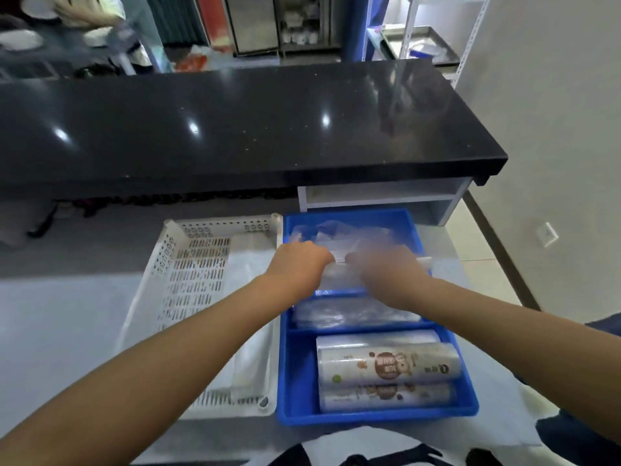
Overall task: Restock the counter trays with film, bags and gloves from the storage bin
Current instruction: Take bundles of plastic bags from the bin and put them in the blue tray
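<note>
Here left hand (299, 267) grips clear bags (340, 279); right hand (386, 272) blurred, touching.

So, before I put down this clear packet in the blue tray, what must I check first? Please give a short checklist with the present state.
1. Left hand has a grip on the clear plastic packet: ok.
2. Right hand grip on the packet: cannot tell, it is motion-blurred.
3. Packet is above the blue divided plastic tray, not outside its walls: ok.
4. Free room in the middle compartment: cannot tell; other clear packets lie there.
5. Printed film rolls lie in the near compartment, apart from both hands: ok.
</note>
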The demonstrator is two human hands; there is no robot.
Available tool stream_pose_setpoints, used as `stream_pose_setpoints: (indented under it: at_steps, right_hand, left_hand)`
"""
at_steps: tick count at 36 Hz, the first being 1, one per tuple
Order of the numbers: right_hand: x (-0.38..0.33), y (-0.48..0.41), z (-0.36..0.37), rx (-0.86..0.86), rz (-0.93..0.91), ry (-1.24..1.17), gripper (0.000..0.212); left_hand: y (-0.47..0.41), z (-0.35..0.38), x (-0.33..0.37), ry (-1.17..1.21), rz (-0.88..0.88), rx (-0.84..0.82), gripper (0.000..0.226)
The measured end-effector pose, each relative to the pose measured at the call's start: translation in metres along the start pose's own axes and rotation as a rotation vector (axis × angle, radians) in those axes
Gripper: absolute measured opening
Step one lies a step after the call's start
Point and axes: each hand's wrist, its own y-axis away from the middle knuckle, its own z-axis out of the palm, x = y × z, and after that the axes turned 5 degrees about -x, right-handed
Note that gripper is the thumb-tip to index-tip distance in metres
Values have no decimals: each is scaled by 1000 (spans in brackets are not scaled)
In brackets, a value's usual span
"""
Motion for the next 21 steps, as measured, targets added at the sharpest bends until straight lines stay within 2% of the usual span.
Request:
stream_pose_setpoints:
  at_steps: [3, 9, 14, 18, 21]
  right_hand:
    - [3, -1, 21, -5, -18, -32, 39]
    - [18, 11, 39, -123, 39, -27, 34]
    - [40, 24, 44, -152, 99, -14, 34]
    - [42, 23, 42, -199, 123, -22, 33]
    - [48, 14, 33, -294, 139, -108, 34]
  left_hand:
    - [-5, 23, 2, 24, -14, 23, 43]
    - [2, 55, 6, -18, -50, 56, 35]
    - [3, 68, 4, -5, -34, 107, 32]
    - [3, 67, 0, 116, -47, -1, 33]
    - [-2, 54, -8, 294, -55, -144, 36]
